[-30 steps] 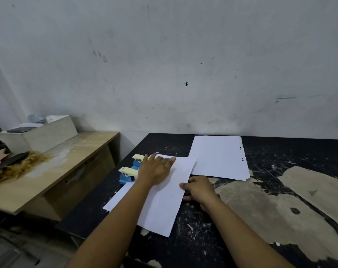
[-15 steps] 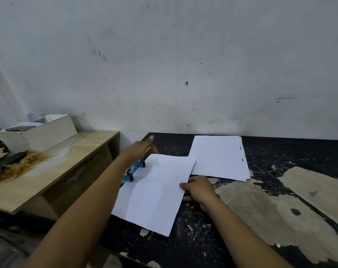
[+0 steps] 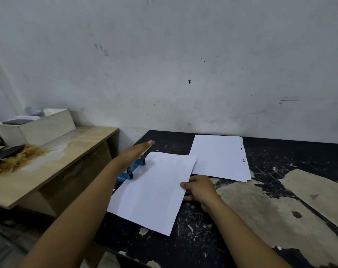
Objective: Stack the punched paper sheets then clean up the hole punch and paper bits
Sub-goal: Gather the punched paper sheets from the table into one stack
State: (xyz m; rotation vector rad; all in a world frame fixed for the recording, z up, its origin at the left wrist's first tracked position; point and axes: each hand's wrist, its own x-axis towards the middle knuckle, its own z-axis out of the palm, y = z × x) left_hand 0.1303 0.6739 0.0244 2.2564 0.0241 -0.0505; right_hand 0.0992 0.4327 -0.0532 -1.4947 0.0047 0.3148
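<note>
A black table with a scratched, peeling top spans the view, wider than anything the fingers reach. Left of the left hand's fingers stands a wooden desk bearing a pale box and a heap of straw-coloured shavings. Beyond the right hand's fingertips, toward the wall, lies the stack of punched sheets, two pairs of holes showing near its right edge. A single white sheet lies slanted between the two hands, its upper right corner overlapping the stack. The right hand grips this sheet at its right edge, fingers curled, thumb on top of the paper. The left hand is held flat with fingers straight and together, directly over the blue hole punch; whether the palm touches it cannot be told. The sheet's left edge sits at the punch. A few torn paper bits lie on the table nearer the person than the fingers.
</note>
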